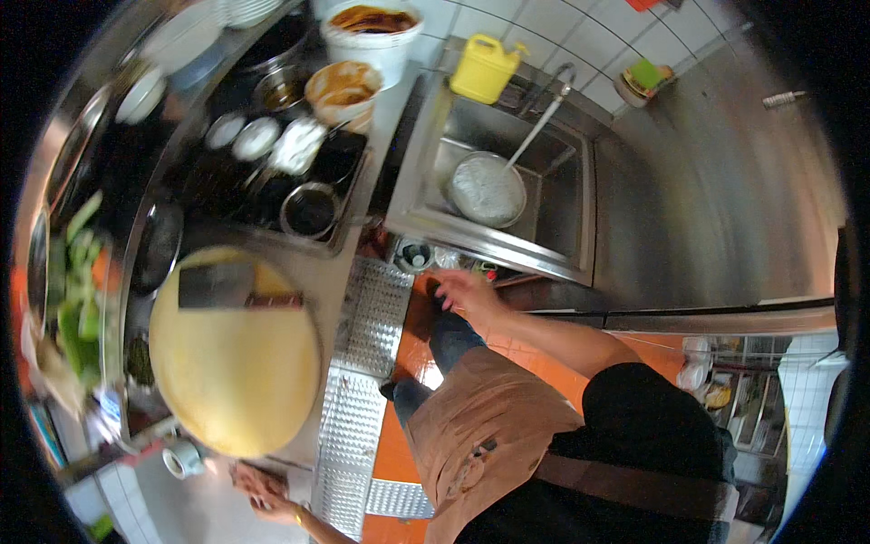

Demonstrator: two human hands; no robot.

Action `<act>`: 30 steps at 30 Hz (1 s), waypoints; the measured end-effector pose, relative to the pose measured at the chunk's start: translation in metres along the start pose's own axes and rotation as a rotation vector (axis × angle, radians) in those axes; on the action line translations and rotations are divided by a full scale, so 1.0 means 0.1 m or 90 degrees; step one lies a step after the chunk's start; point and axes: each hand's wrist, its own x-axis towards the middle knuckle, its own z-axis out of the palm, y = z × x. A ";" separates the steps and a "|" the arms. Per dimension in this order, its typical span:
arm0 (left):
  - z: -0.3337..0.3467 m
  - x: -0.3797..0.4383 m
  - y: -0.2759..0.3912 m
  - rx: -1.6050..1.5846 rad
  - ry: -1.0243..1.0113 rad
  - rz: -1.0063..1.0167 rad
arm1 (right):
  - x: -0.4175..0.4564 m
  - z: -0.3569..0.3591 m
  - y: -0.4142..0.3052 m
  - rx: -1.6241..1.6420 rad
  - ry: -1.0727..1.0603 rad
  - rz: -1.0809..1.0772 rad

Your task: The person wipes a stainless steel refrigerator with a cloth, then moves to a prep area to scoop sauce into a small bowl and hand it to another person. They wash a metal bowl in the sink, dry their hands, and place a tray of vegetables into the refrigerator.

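Observation:
My left hand (275,507), blurred, is at the lower left over a pale metal surface. Its fingers are around a reddish-brown piece (259,481) that looks like raw meat. Just above it is a thick round chopping board (234,381), on which a cleaver (216,285) with a reddish-brown handle lies flat. In the middle of the view, my right hand (469,296) hangs below the sink's front edge, fingers slightly apart, with nothing seen in it. A metal bowl (488,189) of water or foam stands in the steel sink (425,204), a tap spout above it.
Tubs with brown residue (346,85), small bowls (255,139) and a dark container (310,209) stand beyond the board. A yellow jug (484,71) is behind the sink. Cut green vegetables (81,319) lie far left. A steel worktop (707,183) extends right; perforated metal plates (353,421) cover the floor.

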 end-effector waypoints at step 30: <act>3.59 -2.63 6.39 -0.140 -0.433 0.698 | 3.17 -3.05 0.80 -0.713 0.065 -0.102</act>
